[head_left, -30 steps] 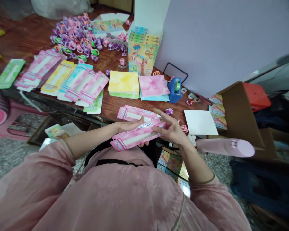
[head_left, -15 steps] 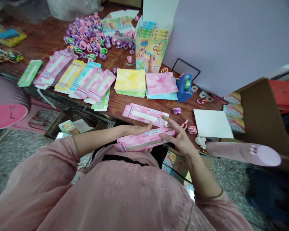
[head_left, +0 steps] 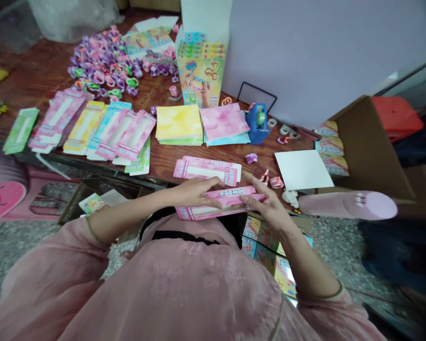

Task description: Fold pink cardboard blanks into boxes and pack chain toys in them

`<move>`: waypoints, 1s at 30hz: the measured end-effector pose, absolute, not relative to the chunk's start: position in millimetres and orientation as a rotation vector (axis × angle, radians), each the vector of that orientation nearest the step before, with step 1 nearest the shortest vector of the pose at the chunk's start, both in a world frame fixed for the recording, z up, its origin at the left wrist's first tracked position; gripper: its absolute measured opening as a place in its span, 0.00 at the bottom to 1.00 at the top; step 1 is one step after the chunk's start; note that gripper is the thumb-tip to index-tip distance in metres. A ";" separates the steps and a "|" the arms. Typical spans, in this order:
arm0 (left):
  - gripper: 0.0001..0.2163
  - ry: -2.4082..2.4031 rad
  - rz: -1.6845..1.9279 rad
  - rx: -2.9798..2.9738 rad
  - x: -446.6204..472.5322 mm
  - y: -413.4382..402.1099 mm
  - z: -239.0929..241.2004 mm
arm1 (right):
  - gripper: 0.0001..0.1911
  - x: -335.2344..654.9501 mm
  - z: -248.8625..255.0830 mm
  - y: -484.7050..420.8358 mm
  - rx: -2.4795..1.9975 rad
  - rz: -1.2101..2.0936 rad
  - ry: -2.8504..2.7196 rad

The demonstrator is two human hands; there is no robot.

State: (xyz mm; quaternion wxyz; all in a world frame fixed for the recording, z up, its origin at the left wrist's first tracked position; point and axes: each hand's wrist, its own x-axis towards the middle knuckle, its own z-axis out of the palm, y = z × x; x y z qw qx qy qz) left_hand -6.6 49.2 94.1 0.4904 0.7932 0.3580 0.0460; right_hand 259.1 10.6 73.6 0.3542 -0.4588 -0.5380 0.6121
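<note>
Between my two hands, near my waist, is a pink cardboard box [head_left: 195, 212] with a long window in its face. My left hand [head_left: 200, 192] is closed around its left and middle part, with the thumb over the window. At the box's right end my right hand [head_left: 266, 201] grips it, thumb in front and fingers behind. Just beyond, a flat pink box [head_left: 208, 171] lies at the table's front edge. A purple-and-white coiled band [head_left: 251, 158] and red-and-white bands [head_left: 277, 183] lie near my right hand.
Flattened boxes [head_left: 85, 128] line the table's left edge. Behind them is a heap of coloured bands [head_left: 102, 61]. A display box [head_left: 200, 76], yellow cards [head_left: 179, 122], pink cards [head_left: 224, 121], a blue tape dispenser [head_left: 258, 130] and a pink bottle [head_left: 341, 205] stand or lie around.
My left hand has shifted from behind the pink box's top edge onto its front, its thumb now over the window. The right hand keeps its hold. The view has turned slightly.
</note>
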 end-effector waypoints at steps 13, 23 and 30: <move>0.27 1.096 -0.245 2.179 -30.8 9.5 82.4 | 0.32 233.8 48.8 -2.2 -1.166 1.599 -1.280; 0.36 1.305 -0.020 2.434 -42.9 -1.8 62.3 | 0.32 210.0 57.5 -0.4 -1.235 1.492 -1.318; 0.29 1.222 0.036 2.178 -61.1 0.0 62.5 | 0.30 202.8 64.2 2.6 -1.232 1.537 -1.344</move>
